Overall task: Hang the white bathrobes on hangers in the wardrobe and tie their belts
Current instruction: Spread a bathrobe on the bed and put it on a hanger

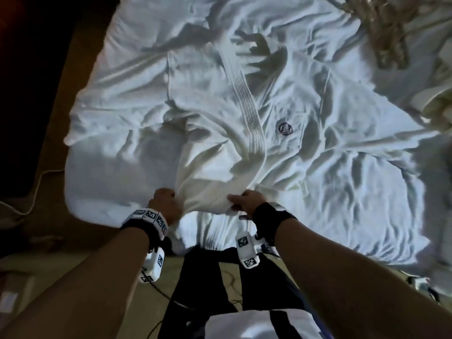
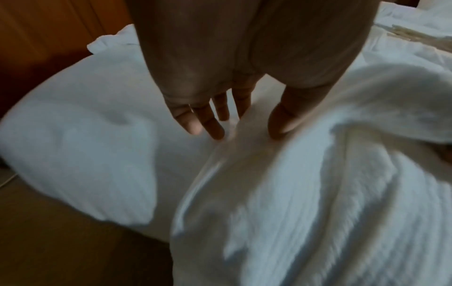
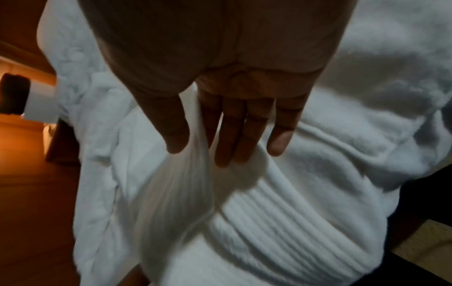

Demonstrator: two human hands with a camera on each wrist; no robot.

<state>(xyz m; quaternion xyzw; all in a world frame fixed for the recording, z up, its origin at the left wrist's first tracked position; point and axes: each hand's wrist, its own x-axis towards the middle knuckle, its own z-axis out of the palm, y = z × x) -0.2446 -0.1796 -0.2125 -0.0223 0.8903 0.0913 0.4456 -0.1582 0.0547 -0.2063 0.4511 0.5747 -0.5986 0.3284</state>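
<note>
Cataloguing the grip and lie of the garment at this moment:

Item: white terry-cloth bathrobe with a ribbed shawl collar and a dark round chest emblem (image 1: 244,113), spread front-up across the bed with white rumpled sheets (image 1: 367,192).
Location: on the mattress, directly ahead of the person; no hanger or wardrobe shows in any view.
Long axis: runs away from the person, up the bed; the collar band (image 1: 247,111) traces it, slanting slightly leftward toward the far end.
Near end: a bunched edge of the robe at the foot of the bed, lifted a little off the sheet.
Left hand (image 1: 164,203): pinching the left side of that bunched edge; in the left wrist view the thumb (image 2: 281,123) lies on top of the cloth and the fingers (image 2: 203,120) reach under the fold, nearly straight.
Right hand (image 1: 247,200): pinching the right side of the same edge; the right wrist view shows a fold of cloth drawn up between thumb (image 3: 171,127) and fingers (image 3: 244,131).
Spacing: the hands lie near each other, with a short span of gathered cloth between them.
Nearer hand: neither; both sit level at the near edge.
Robe relative to grip: nearly all of the garment lies beyond the hands, sleeves out to either side.
Judgement: lifting would likely peel the robe off along its long axis.
Belt: cannot tell where it lies.
Other: tan knitted throw (image 1: 391,28) at the far right corner; brown floor (image 1: 49,143) to the left of the bed.
</note>
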